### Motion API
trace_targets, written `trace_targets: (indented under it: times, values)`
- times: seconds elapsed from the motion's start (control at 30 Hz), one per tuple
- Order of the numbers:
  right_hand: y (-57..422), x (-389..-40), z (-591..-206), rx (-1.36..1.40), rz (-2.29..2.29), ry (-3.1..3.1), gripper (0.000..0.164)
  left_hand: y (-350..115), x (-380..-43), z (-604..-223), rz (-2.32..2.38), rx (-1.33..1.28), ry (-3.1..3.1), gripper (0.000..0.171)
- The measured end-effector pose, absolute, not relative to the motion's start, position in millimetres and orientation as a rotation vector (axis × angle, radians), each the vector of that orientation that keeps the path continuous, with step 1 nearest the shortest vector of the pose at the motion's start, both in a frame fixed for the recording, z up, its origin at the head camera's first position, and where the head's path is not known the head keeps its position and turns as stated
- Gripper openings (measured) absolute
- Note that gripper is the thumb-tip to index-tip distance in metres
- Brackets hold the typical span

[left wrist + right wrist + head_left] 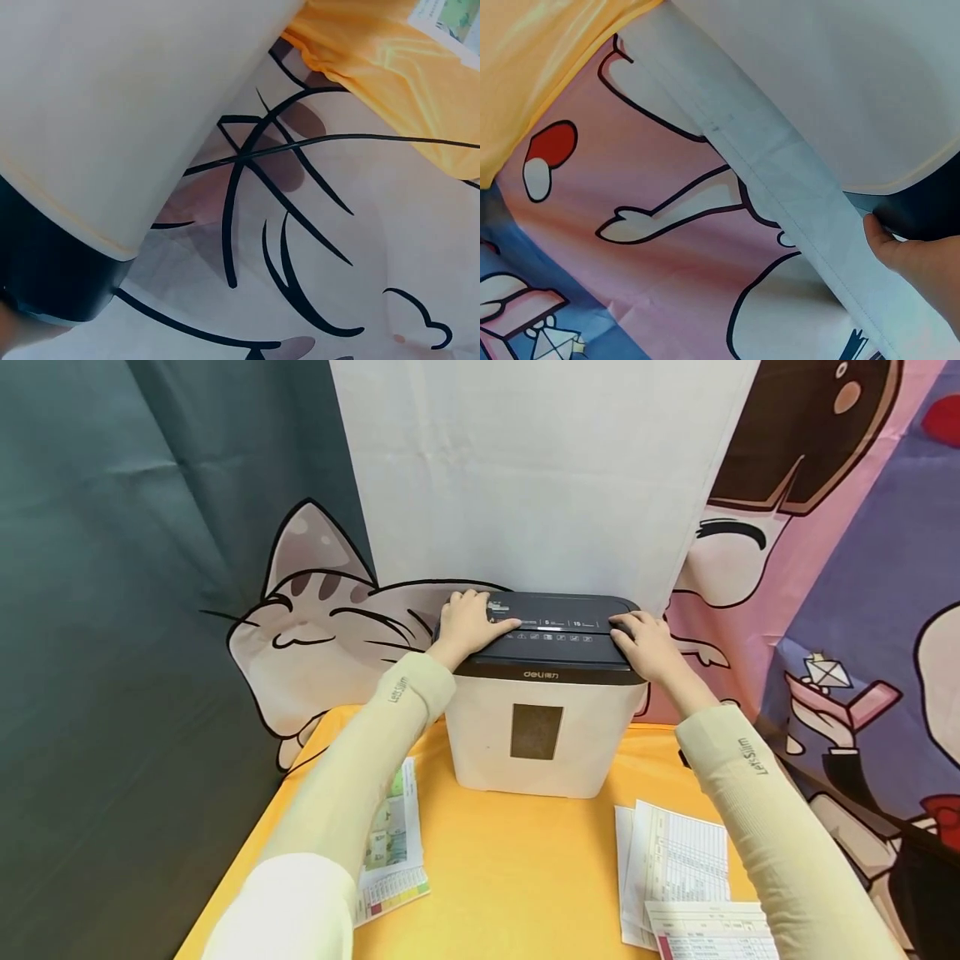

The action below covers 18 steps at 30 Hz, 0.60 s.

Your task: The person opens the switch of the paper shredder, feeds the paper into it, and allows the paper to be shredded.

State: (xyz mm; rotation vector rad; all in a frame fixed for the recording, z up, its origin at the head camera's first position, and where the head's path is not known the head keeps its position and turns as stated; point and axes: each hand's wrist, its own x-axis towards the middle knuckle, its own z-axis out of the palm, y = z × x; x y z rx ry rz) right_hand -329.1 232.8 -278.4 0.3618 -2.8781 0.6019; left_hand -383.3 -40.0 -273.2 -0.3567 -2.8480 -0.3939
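Observation:
A white paper shredder (480,735) with a black head (562,647) stands upright at the back of the table. A dark window (536,732) shows on its front. In the head view my left hand (468,625) grips the left end of the head, its thumb lying across the top. My right hand (647,643) holds the opposite end, with fingertips over the top surface. The right wrist view shows a finger of that hand (922,262) at the side of the black head (922,206). Only a blurred bit of the left hand (22,330) shows in the left wrist view.
Printed sheets (390,843) lie on the yellow cloth (517,877) beneath my left forearm. More papers (682,860) overlap near my right forearm. Behind the shredder hangs a cartoon-printed curtain (540,468). A black cord (360,136) runs out beside the shredder.

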Motion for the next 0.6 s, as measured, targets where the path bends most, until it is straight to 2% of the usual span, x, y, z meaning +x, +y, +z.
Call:
trace_targets:
  times: [0.6]
  values:
    - [233.6, -325.0, -278.3, 0.365, 0.624, -2.87, 0.044, -41.3, -385.3, -272.0, -0.409, -0.415, -2.914, 0.075]
